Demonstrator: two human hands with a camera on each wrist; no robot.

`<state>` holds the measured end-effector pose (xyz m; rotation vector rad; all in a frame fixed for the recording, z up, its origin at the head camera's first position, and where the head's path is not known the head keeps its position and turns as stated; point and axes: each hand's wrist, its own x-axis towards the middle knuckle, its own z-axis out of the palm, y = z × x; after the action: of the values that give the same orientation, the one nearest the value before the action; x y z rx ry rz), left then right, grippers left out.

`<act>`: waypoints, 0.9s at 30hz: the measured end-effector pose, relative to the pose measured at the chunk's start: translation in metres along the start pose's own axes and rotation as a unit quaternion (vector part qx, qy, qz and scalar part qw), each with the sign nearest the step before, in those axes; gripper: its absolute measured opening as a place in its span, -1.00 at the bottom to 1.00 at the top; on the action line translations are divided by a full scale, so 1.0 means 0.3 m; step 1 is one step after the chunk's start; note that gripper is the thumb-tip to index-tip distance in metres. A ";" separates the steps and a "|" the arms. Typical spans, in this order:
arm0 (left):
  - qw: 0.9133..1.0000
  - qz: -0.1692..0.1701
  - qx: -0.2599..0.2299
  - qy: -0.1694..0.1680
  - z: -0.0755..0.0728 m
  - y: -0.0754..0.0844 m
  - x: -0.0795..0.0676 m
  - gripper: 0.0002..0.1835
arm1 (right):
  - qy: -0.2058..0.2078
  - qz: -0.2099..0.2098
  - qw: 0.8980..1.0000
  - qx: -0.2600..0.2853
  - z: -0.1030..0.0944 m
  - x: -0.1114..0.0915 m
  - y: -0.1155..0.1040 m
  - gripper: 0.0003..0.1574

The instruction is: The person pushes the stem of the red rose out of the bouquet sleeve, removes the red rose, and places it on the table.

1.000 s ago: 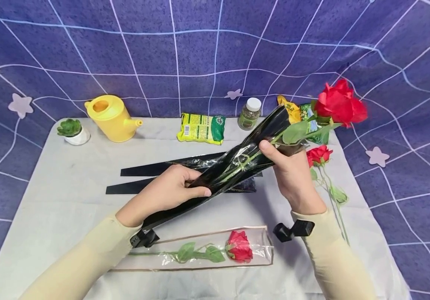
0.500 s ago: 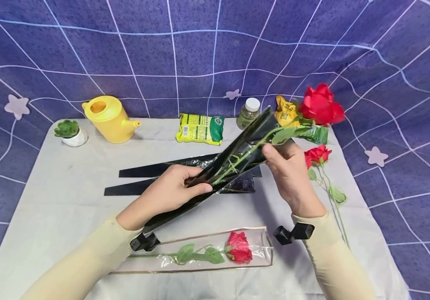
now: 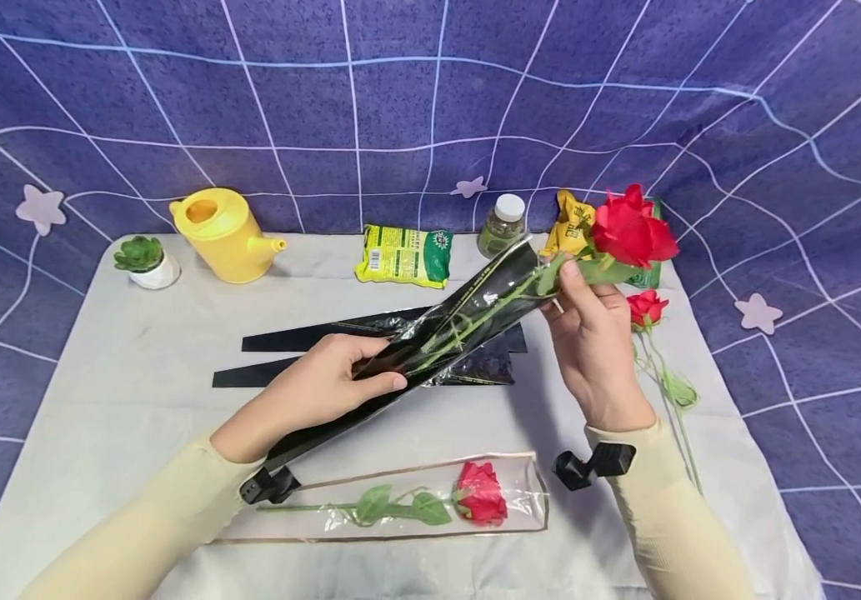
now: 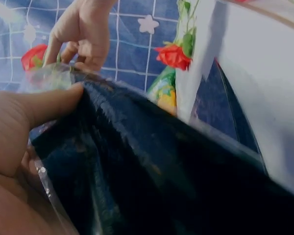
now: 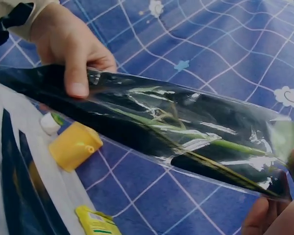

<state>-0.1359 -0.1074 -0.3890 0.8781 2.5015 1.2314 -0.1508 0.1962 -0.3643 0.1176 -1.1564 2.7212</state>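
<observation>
A black flower sleeve with a clear front slants up to the right over the table. My left hand grips its lower middle, thumb across the clear film. Inside the film runs the green stem of a red rose, whose bloom stands out beyond the sleeve's mouth. My right hand pinches the rose at its leaves by that mouth, thumb on top. In the left wrist view the sleeve fills the foreground, with the left thumb pressed on its edge.
Flat black sleeves lie behind the held one. A wrapped rose lies in front, and loose roses at right. Along the back stand a succulent, yellow watering can, green-yellow packet, jar and yellow packet.
The rose bloom has come left and down, closer to the sleeve's mouth. My right hand has shifted from the sleeve's edge to the leaves below the bloom. The left hand has moved slightly left.
</observation>
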 end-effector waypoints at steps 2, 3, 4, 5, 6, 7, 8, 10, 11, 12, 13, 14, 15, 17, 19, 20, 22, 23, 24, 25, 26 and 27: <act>1.000 -0.003 0.001 -0.012 -0.013 -0.010 -0.014 -0.71 | 0.008 -0.006 1.000 0.023 -0.008 0.013 -0.024 -0.72; 1.000 -0.003 0.001 -0.021 -0.020 -0.017 -0.022 -0.76 | 0.013 -0.011 0.999 0.036 -0.015 0.020 -0.041 -0.71; 1.000 -0.004 -0.002 -0.031 -0.027 -0.025 -0.031 -0.81 | 0.017 -0.017 0.998 0.049 -0.024 0.029 -0.061 -0.69; 0.999 -0.007 -0.004 -0.043 -0.035 -0.033 -0.041 -0.84 | 0.022 -0.024 0.998 0.060 -0.034 0.037 -0.084 -0.68; 0.998 -0.009 -0.007 -0.056 -0.042 -0.041 -0.051 -0.89 | 0.027 -0.033 0.997 0.068 -0.046 0.044 -0.108 -0.65; 0.998 -0.010 -0.006 -0.067 -0.049 -0.050 -0.061 -0.92 | 0.033 -0.042 0.996 0.074 -0.060 0.052 -0.132 -0.64; 0.997 -0.009 -0.001 -0.077 -0.055 -0.059 -0.072 -0.93 | 0.039 -0.054 0.995 0.080 -0.075 0.059 -0.157 -0.63; 0.996 -0.007 0.009 -0.091 -0.068 -0.074 -0.096 -0.93 | 0.054 -0.080 0.992 0.086 -0.109 0.075 -0.211 -0.64; 0.995 -0.003 0.015 -0.097 -0.074 -0.080 -0.109 -0.93 | 0.062 -0.094 0.989 0.092 -0.126 0.084 -0.239 -0.65; 0.995 0.003 0.022 -0.100 -0.080 -0.085 -0.122 -0.93 | 0.068 -0.107 0.987 0.099 -0.146 0.093 -0.268 -0.67; 0.994 0.011 0.031 -0.103 -0.086 -0.090 -0.135 -0.94 | 0.078 -0.114 0.985 0.107 -0.164 0.102 -0.301 -0.69; 0.994 0.018 0.039 -0.105 -0.091 -0.094 -0.149 -0.95 | 0.088 -0.120 0.982 0.118 -0.182 0.111 -0.332 -0.72; 0.993 0.026 0.043 -0.108 -0.097 -0.098 -0.163 -0.95 | 0.094 -0.125 0.979 0.127 -0.201 0.120 -0.362 -0.74; 0.991 0.048 0.055 -0.108 -0.105 -0.102 -0.187 -0.94 | 0.097 -0.122 0.978 0.139 -0.240 0.133 -0.416 -0.76; 0.990 0.063 0.064 -0.105 -0.113 -0.102 -0.206 -0.96 | 0.100 -0.111 0.979 0.136 -0.280 0.138 -0.454 -0.75; 0.990 0.070 0.066 -0.102 -0.117 -0.101 -0.212 -0.97 | 0.096 -0.108 0.981 0.130 -0.299 0.139 -0.465 -0.74; 0.990 0.081 0.068 -0.096 -0.122 -0.099 -0.221 -0.96 | 0.085 -0.094 0.987 0.104 -0.333 0.136 -0.473 -0.74; 0.990 0.082 0.065 -0.096 -0.123 -0.097 -0.224 -0.95 | 0.075 -0.084 0.990 0.086 -0.347 0.132 -0.471 -0.73; 0.990 0.085 0.062 -0.096 -0.124 -0.097 -0.225 -0.95 | 0.065 -0.066 0.994 0.066 -0.360 0.128 -0.465 -0.74; 0.990 0.089 0.058 -0.097 -0.123 -0.097 -0.227 -0.94 | 0.051 -0.043 0.997 0.045 -0.370 0.123 -0.455 -0.74; 0.989 0.093 0.054 -0.098 -0.121 -0.098 -0.227 -0.94 | 0.035 -0.013 0.999 0.001 -0.380 0.117 -0.442 -0.74; 0.989 0.097 0.051 -0.098 -0.118 -0.098 -0.228 -0.94 | 0.014 0.021 0.998 -0.057 -0.390 0.110 -0.424 -0.75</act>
<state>-0.1091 -0.1852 -0.3941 1.2295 2.3842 1.0192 -0.1582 0.3715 -0.3511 0.0412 -1.3179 2.6747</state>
